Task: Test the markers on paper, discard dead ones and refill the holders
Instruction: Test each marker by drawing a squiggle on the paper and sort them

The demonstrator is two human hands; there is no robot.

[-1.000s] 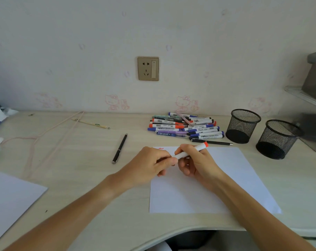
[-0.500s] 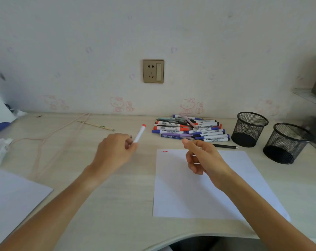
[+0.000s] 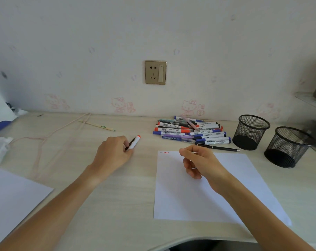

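1. Paper [image 3: 198, 192] taken as landmark: white sheet lying flat on the desk [image 3: 117, 205], a short red squiggle [image 3: 165, 152] in its far-left corner.
2. Left hand [image 3: 112, 154], left of the paper and clear of it, fingers curled round a red-capped marker [image 3: 134, 142]; capped end points up and away toward the wall. Something dark shows against the marker at the fingers; cannot tell whether it is a second pen.
3. Right hand [image 3: 200, 162] hovers over the paper's far edge, fingers loosely curled, thumb and forefinger close together. Cannot tell whether they pinch anything; looks like nothing held.
4. Marker pile [image 3: 191, 130] lies just beyond the paper's far edge, untested by the look of it. A black pen [image 3: 218, 147] rests between pile and paper.
5. Two mesh holders [image 3: 251, 132] [image 3: 289, 146] stand beyond the paper's far-right corner, nothing showing above either rim.
6. Judgement: the red marker wrote, so it counts as live; step in hand is parking it and fetching the next.
7. To do it well: set the live marker down well apart from the pile so tested and untested never mix, or drop it straight into a holder. Check the cap is seated. Right hand takes one marker off the pile's near side, so the heap doesn't roll.
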